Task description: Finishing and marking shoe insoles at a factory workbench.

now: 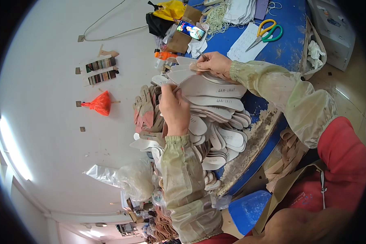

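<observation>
White shoe insoles [211, 90] lie in overlapping stacks at the table's near left side, several with handwriting at the heel. My left hand [175, 107] is closed at the left end of the upper insoles, thumb and fingers pinching a pale insole's tip [160, 80]. Across the stack, my right hand [216, 66] is closed around a slim, dark pen-like tool [201, 54]. Beneath its fingertips is a small tan piece [197, 66]; whether it is gripped too, I cannot tell. Both forearms wear translucent greenish sleeve covers.
Green- and yellow-handled scissors [268, 33] rest on paper on the blue table [290, 24]. A lit phone [190, 30] leans beside a cardboard box and tangled cord [218, 20]. Brown work gloves [147, 106] lie left of the insoles. A blue bin [248, 209] stands below the worn table edge.
</observation>
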A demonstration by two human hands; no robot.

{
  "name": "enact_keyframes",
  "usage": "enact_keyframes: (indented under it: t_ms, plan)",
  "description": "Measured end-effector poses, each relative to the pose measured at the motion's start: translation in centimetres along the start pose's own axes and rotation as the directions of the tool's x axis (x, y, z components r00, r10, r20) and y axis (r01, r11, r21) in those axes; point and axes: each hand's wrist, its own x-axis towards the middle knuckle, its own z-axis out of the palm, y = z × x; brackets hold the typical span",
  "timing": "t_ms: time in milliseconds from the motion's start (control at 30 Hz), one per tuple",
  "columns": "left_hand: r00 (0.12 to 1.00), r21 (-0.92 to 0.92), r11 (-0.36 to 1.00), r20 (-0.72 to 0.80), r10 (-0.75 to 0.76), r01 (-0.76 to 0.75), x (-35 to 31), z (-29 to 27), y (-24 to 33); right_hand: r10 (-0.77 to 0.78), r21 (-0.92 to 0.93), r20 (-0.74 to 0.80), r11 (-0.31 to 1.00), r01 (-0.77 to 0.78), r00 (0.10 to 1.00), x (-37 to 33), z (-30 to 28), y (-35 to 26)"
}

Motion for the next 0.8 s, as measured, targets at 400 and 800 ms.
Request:
enact_keyframes:
  t_ms: [400, 800]
  plan:
    - [0.732, -0.496, 0.674, -0.105, -0.673, 0.548, -20.7, -7.0, 3.4, -0.439, -0.464, -0.121, 0.818, 0.340, 0.890, -5.4, 3.3, -9.0]
    - [0.320, -0.857, -0.100, 0.294, -0.900, 0.505, -45.4, -0.8, -7.6, 0.395, -0.434, 0.350, 0.872, -0.226, 0.850, -15.3, 23.4, 5.1]
